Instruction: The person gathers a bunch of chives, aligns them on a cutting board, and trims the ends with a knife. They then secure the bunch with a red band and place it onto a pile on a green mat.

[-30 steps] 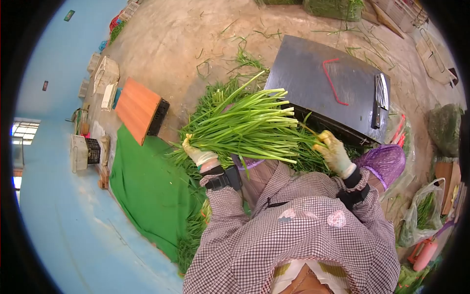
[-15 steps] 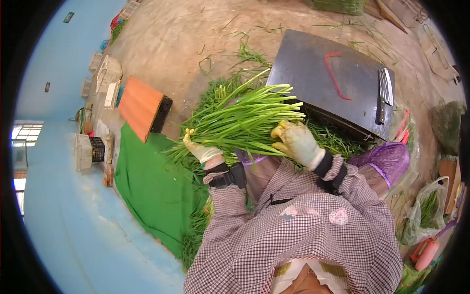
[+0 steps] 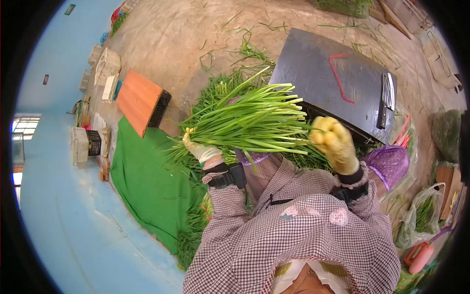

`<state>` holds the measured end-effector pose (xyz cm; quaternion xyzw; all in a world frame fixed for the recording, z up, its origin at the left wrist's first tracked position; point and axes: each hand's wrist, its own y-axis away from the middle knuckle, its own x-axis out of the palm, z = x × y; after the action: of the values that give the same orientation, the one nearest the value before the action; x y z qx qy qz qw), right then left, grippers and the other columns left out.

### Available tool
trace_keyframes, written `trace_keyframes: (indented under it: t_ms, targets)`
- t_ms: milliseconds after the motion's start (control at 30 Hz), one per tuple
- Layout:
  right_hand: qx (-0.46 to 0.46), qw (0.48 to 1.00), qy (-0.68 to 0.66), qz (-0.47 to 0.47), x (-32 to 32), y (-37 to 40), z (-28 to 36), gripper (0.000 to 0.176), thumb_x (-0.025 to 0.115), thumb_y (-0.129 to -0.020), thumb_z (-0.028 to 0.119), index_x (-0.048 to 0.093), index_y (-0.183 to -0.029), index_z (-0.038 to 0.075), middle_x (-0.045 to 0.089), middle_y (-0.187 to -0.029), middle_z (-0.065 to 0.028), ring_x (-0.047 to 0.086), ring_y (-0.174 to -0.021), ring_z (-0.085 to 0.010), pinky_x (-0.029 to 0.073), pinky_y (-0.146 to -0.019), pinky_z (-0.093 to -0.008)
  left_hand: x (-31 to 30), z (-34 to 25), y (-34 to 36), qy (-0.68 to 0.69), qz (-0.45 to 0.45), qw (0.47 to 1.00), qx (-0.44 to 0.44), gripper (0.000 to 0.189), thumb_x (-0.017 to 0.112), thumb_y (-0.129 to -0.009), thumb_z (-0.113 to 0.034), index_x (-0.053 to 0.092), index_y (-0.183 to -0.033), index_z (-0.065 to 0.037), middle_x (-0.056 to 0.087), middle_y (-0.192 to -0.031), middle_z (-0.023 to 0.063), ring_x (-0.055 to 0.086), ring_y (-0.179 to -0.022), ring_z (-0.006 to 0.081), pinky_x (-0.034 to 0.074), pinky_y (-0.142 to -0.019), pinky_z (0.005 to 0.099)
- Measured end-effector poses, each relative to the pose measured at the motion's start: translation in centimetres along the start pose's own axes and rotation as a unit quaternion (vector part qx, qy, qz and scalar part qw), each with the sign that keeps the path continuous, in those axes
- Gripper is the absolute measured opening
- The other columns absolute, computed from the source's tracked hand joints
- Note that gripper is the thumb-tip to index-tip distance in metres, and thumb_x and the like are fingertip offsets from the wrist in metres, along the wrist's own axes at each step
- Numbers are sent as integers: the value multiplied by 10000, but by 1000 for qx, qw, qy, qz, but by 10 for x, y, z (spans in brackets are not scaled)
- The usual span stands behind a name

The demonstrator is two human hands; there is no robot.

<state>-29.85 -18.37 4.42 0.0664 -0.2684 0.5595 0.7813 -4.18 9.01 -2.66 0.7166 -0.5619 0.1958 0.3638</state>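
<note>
A large bunch of long green stalks [image 3: 249, 120] lies across my lap, its pale cut ends pointing right. My left hand [image 3: 198, 147], in a pale yellowed glove, is wrapped round the leafy left part of the bunch. At the right, my gloved right hand [image 3: 335, 142] is closed just beyond the stalk ends, its fingers curled; whatever it holds, if anything, is hidden. Behind it stands a dark board [image 3: 328, 73] bearing a bent red strip [image 3: 338, 78] and a knife [image 3: 386, 100] near its right edge.
Loose greens [image 3: 215, 95] are heaped behind the bunch. On the left are a green cloth [image 3: 147, 181] and an orange board [image 3: 139, 100] on a black crate. A plastic bag [image 3: 423, 215] with greens sits at the right, and a pink object [image 3: 421, 258] lies below it.
My right hand has moved right, away from the stalk ends, and turned with its fingers curled in. My left hand has stayed on the bunch.
</note>
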Motion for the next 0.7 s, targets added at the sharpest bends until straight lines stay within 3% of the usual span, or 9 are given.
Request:
trace_keyframes:
  t_ms: [133,167,233,267,333,400,467,567,700]
  targets:
    - [-43,991,-127,7,-38,37,15,132,620,-965,154,541,-913,63,508,-851,-22,372,-598,-73,338,-551,-222,17,-1,18,2,-25,999,-38,213,606,-925,-328,624,-809,-150,684,-848,27,657,-800,228,564,-774,447]
    - [48,998,-42,17,-58,48,17,172,645,-958,205,563,-920,59,531,-875,-30,410,-617,-81,362,-567,-230,-20,5,-15,-15,12,1000,-24,275,512,-933,-358,647,-928,-119,718,-1020,108,677,-926,313,562,-864,516]
    - [225,966,126,36,-98,71,17,272,696,-944,307,607,-933,50,577,-925,-46,486,-655,-97,410,-601,-246,-31,4,-26,9,37,999,-39,284,507,-934,-360,651,-938,-115,714,-1040,116,672,-942,320,556,-873,523]
    - [298,889,328,115,-107,73,1,360,715,-925,360,675,-1076,36,640,-1013,-72,619,-841,-158,497,-721,-290,-32,6,-26,22,49,997,-48,289,504,-935,-361,654,-943,-113,713,-1050,120,670,-951,324,553,-877,527]
    - [252,742,609,128,-91,75,-23,433,714,-931,341,655,-1249,52,667,-1129,-91,646,-1045,-207,521,-896,-335,-26,6,-22,-7,31,999,-42,300,505,-934,-366,658,-953,-108,708,-1070,129,663,-965,331,546,-880,531]
    - [216,897,378,81,-70,55,-43,510,693,-951,381,618,-1314,30,650,-1247,-117,633,-1129,-218,500,-991,-366,-21,5,-17,-18,22,999,-46,311,508,-933,-372,662,-965,-103,704,-1084,137,657,-976,339,539,-883,536]
    - [221,944,237,64,-51,35,-73,558,651,-978,427,588,-1347,13,626,-1318,-125,607,-1179,-204,455,-1059,-360,-16,5,-12,-6,22,998,-55,322,512,-931,-378,665,-980,-99,701,-1094,145,652,-984,348,532,-884,541]
    - [156,964,197,87,-29,2,-90,534,639,-998,372,566,-1368,-5,640,-1299,-117,597,-1190,-202,441,-1069,-349,-8,5,-4,-22,27,999,-41,280,558,-928,-378,657,-916,-117,716,-1021,106,673,-904,315,557,-837,505]
    - [196,965,-169,-41,3,-16,-87,430,658,-982,225,589,-1330,-19,653,-1280,-105,610,-1168,-193,469,-1041,-348,-20,5,-18,-41,18,998,-37,344,509,-924,-383,666,-1002,-87,697,-1107,153,651,-988,358,533,-880,541]
